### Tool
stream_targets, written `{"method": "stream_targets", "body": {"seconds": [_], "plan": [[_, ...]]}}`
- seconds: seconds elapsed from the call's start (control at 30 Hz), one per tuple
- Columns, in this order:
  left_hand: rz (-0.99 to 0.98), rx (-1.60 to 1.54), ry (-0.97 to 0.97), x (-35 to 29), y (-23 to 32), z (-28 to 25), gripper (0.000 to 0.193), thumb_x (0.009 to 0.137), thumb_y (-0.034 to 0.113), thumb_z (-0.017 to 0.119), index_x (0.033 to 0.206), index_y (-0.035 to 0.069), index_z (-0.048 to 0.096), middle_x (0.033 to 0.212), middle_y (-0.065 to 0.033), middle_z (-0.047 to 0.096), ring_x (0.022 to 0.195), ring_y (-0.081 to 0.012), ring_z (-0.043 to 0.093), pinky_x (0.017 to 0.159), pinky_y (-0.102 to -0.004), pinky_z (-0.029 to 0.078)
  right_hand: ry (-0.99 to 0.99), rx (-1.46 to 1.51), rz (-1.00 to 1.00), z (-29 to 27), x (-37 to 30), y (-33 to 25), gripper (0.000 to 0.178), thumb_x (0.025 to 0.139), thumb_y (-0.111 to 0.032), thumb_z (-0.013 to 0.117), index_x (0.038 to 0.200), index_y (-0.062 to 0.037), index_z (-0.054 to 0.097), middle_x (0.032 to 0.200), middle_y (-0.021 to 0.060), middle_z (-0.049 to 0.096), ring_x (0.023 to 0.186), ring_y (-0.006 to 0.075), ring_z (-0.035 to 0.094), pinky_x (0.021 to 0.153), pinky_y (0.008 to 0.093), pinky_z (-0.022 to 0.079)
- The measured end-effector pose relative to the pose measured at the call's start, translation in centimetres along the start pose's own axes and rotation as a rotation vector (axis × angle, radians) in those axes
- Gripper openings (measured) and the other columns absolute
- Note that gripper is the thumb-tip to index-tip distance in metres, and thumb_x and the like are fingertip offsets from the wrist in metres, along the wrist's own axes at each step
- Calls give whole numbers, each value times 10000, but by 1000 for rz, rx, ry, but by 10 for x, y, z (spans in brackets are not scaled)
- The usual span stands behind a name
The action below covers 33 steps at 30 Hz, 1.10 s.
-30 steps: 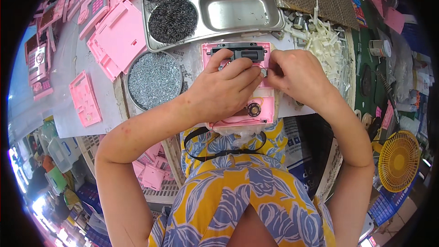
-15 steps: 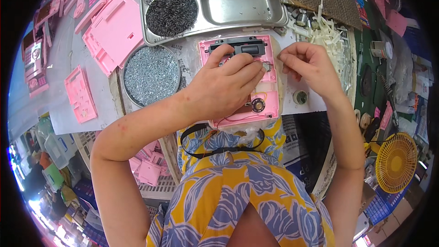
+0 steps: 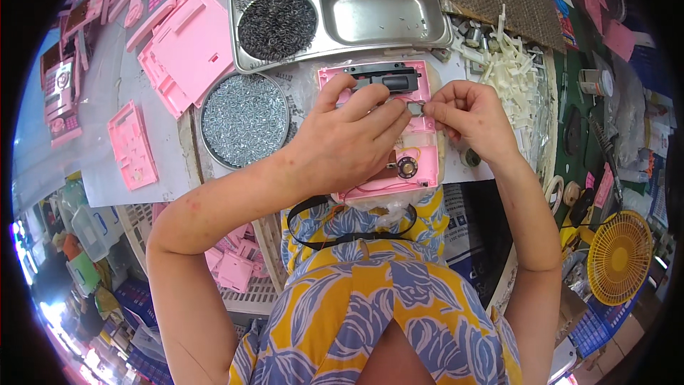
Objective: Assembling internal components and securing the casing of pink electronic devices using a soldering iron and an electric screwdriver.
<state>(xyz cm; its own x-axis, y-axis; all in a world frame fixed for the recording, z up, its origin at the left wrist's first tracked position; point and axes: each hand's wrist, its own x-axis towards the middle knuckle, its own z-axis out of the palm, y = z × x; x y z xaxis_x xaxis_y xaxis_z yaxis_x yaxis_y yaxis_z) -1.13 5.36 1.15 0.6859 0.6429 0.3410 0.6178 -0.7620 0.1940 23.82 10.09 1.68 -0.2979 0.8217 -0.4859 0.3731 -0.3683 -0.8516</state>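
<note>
A pink plastic casing [image 3: 427,171] lies in front of me on a padded, plastic-wrapped support. Inside it sit a black mechanism [image 3: 399,80] at the far end, a small round speaker-like part [image 3: 407,167] and thin red wires. My left hand [image 3: 349,135] covers the casing's left side, fingers bent down into it and thumb hidden. Between the fingertips of both hands shows a small silver part [image 3: 415,108]. My right hand [image 3: 470,114] is pinched at the casing's right edge, its fingertips by that part. What the pinch holds is too small to make out.
A steel tray [image 3: 381,11] with many dark springs [image 3: 276,23] stands beyond the casing. Left of it is a round tin of screws [image 3: 244,120], with pink panels [image 3: 189,50] further left. White plastic pieces [image 3: 506,64] are heaped at right, near a yellow fan [image 3: 620,258].
My right hand has moved left and slightly nearer, from beside the casing to the silver part at its edge. My left hand stays over the casing. The whole view has shifted slightly.
</note>
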Motion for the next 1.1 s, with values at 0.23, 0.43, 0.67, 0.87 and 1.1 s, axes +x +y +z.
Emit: {"method": "stream_targets", "body": {"seconds": [0.23, 0.43, 0.67, 0.87, 1.1], "plan": [[-104, -70, -4, -18, 3, -7, 492, 792, 248, 749, 1257, 105, 682, 1283, -18, 633, 1138, -238, 543, 1047, -473, 342, 44, -28, -21, 4, -4, 0, 166, 894, -133, 779, 927, 17, 715, 676, -14, 648, 547, 30, 513, 486, 208, 374], [-328, -208, 347, -11, -11, -6, 285, 792, 221, 757, 1056, 143, 684, 1050, -16, 618, 995, -245, 571, 925, -442, 378, 80, 21, -164, 3, -9, 3, 165, 903, -143, 775, 941, 4, 710, 738, -11, 669, 626, 26, 546, 551, 195, 408], [-377, -111, 207, 3, -18, -5, 144, 768, 121, 787, 793, 130, 646, 861, 6, 614, 864, -223, 581, 819, -402, 365, 156, -74, -292, -4, -18, 9, 138, 917, -124, 746, 946, 6, 711, 760, -7, 683, 655, 24, 557, 598, 200, 439], [-408, -138, 194, -2, -16, -6, 123, 788, 175, 769, 797, 140, 651, 855, -3, 596, 880, -233, 576, 834, -428, 363, 163, -68, -311, 0, -19, 12, 130, 907, -111, 744, 936, 12, 717, 766, -4, 692, 663, 32, 562, 606, 215, 444], [-435, -273, 155, 1, -19, -7, 112, 775, 117, 786, 828, 93, 691, 879, -30, 626, 873, -240, 595, 850, -389, 402, 284, -70, -405, -11, -34, 13, 101, 924, -85, 723, 953, 10, 709, 813, 1, 692, 716, 49, 600, 627, 221, 463]]}}
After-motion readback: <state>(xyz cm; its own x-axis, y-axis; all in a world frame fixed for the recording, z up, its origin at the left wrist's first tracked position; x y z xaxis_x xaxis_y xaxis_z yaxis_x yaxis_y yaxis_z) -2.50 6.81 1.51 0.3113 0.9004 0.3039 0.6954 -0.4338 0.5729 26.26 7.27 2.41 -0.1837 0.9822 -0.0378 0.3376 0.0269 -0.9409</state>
